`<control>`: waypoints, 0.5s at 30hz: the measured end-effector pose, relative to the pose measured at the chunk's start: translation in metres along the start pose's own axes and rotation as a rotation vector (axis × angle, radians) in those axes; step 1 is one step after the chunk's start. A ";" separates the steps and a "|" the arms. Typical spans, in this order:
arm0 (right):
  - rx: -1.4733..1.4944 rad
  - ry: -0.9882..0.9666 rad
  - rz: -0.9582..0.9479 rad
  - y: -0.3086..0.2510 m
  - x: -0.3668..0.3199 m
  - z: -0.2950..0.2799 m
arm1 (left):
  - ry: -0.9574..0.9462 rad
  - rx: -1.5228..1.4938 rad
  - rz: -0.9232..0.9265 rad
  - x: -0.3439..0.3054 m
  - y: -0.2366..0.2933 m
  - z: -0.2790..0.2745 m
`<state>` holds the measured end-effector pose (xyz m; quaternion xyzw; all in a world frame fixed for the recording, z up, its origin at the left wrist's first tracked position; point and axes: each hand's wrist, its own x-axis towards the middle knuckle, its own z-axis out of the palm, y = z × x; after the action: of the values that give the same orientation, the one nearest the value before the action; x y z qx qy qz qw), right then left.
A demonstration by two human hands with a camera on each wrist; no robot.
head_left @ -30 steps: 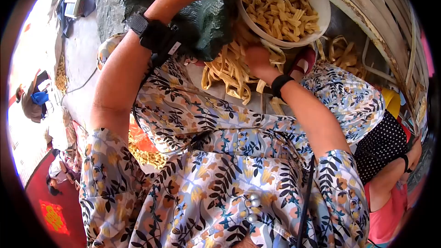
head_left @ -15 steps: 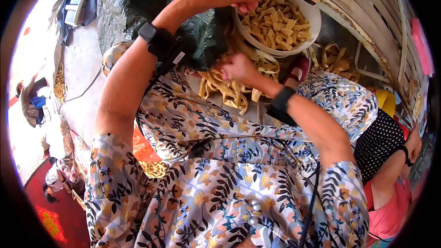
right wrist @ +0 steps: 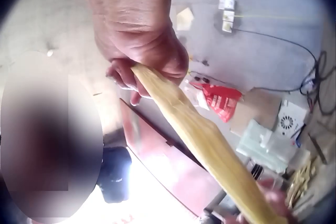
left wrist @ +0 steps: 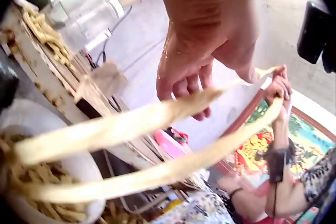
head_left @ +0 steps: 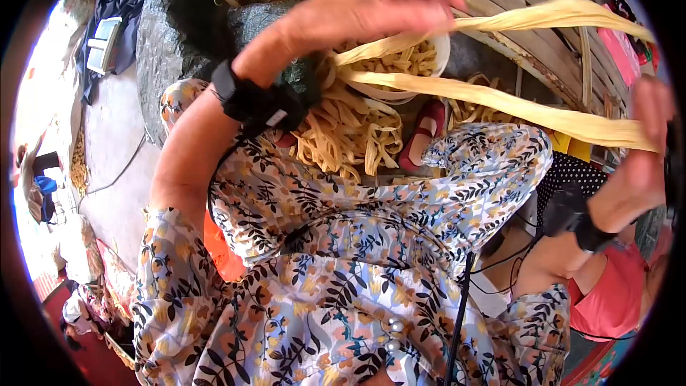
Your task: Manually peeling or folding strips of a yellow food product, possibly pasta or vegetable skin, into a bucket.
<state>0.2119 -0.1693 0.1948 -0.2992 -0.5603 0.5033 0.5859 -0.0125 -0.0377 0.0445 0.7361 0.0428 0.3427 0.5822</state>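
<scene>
A long pale-yellow flat strip (head_left: 500,100) stretches in two strands from the pile at the centre to the far right in the head view. There my right hand (head_left: 639,154) holds its looped end, raised and out to the side; the right wrist view shows the strip (right wrist: 210,134) leaving the curled fingers. My left hand (head_left: 379,11) hangs over the upper strand, blurred in the head view. In the left wrist view its fingers are loosely bent beside that strand (left wrist: 126,124), thumb apart from them. Tangled strips (head_left: 343,136) lie below.
A white bowl (head_left: 446,57) of knotted yellow strips stands behind the pile, next to a slatted wooden surface (head_left: 529,50). Dark green sheeting (head_left: 164,50) covers something at the left. A red shoe (head_left: 426,132) is beside the pile. Another person in pink (head_left: 611,286) sits at the right.
My right hand has swung from the pile far out to the right, drawing out the long strip. My left hand has shifted right, away from the bowl's rim and over the upper strand.
</scene>
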 end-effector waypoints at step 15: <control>-0.866 0.243 0.489 -0.022 -0.076 -0.079 | 0.169 -0.099 -0.528 -0.010 0.019 -0.059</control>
<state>0.3034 -0.2299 0.1722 -0.6933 -0.5587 0.3091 0.3343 -0.0592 -0.0001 0.0622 0.6389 0.2647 0.2409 0.6810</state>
